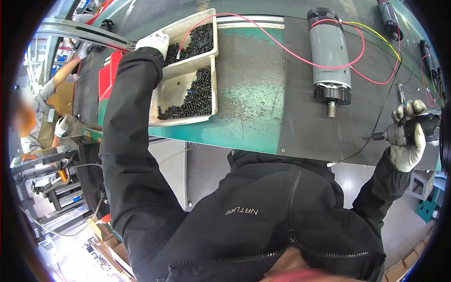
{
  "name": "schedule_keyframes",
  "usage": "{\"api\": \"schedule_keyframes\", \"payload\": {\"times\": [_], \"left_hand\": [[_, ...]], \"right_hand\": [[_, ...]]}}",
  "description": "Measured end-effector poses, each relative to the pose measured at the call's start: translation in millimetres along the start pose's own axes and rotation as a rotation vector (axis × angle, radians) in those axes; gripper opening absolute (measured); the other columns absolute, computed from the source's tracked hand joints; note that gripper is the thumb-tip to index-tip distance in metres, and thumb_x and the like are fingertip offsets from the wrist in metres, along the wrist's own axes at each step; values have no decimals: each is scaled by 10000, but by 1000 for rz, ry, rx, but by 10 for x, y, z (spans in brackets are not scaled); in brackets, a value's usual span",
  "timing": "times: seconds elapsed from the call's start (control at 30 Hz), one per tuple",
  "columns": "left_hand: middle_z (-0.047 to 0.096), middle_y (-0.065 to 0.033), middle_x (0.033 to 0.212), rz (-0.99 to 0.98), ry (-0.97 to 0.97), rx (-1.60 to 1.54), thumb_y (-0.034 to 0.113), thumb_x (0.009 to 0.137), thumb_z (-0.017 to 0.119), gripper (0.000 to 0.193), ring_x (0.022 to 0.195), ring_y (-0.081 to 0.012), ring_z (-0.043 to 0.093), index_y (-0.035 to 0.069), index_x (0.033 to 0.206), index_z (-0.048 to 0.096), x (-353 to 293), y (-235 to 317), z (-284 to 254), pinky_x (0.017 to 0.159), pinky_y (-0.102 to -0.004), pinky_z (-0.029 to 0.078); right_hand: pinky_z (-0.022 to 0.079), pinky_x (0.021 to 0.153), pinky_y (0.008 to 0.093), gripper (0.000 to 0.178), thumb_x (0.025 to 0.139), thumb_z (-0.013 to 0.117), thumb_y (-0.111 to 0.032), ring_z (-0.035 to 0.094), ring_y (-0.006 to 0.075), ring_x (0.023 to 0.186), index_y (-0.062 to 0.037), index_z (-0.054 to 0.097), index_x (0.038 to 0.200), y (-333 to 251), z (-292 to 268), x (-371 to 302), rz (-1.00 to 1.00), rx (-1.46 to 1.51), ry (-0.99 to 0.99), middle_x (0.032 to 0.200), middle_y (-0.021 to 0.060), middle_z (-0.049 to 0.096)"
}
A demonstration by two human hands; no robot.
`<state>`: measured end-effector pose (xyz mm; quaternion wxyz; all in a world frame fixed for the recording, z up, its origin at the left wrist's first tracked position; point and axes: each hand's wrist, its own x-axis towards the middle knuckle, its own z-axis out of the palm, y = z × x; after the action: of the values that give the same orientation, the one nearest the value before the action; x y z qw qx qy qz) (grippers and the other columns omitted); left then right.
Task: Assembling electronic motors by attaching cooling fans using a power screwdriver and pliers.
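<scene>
The right hand (408, 141) was closed around the dark power screwdriver (408, 131) at the tabletop's (263, 94) right edge; it looked rigid and fairly heavy, best held by its body. The left hand (155, 43) reached into the upper white bin (206, 19) of small black screws (197, 40), light, loose and easily spilled; its grip could not be determined.

between the two white plastic trays of black screws (212, 89) and the grey cylindrical motor (330, 56) the green worn bench top (253, 94) lies open; red and yellow wires (300, 55) cross it.

Your materials: cloth gloves, worn painted worktop (253, 94).
Matt grey plastic motor (330, 51); glossy white trays (185, 91) of black metal screws (197, 94).
</scene>
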<state>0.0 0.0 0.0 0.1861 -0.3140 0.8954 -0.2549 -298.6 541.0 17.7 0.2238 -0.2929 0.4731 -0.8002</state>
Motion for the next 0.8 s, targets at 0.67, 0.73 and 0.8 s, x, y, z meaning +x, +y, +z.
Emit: {"api": "schedule_keyframes", "payload": {"times": [0.67, 0.73, 0.8], "left_hand": [[629, -196, 1086, 6, 187, -230, 152, 860, 477, 229, 1027, -361, 613, 42, 1002, 619, -86, -24, -12, 878, -426, 493], [643, -175, 1058, 44, 275, -348, 152, 844, 503, 229, 977, -331, 631, 43, 1019, 602, -173, -167, -19, 843, -419, 499], [651, -143, 1011, 70, 320, -642, 134, 841, 546, 225, 890, -256, 647, 49, 1045, 586, -336, -144, -325, 778, -376, 512]], "right_hand": [[383, 794, 333, 524, 800, 644, -246, 464, 204, 910, -6, 442, 1220, -53, 1, -97, 40, 18, 6, 1063, 107, 459], [396, 783, 339, 528, 802, 649, -256, 500, 222, 915, 7, 463, 1220, -35, 20, -64, -26, -15, 37, 1071, 128, 507], [401, 771, 341, 510, 809, 649, -248, 519, 234, 908, 14, 483, 1214, -52, 72, -56, -14, -31, 50, 1059, 140, 537]]}}
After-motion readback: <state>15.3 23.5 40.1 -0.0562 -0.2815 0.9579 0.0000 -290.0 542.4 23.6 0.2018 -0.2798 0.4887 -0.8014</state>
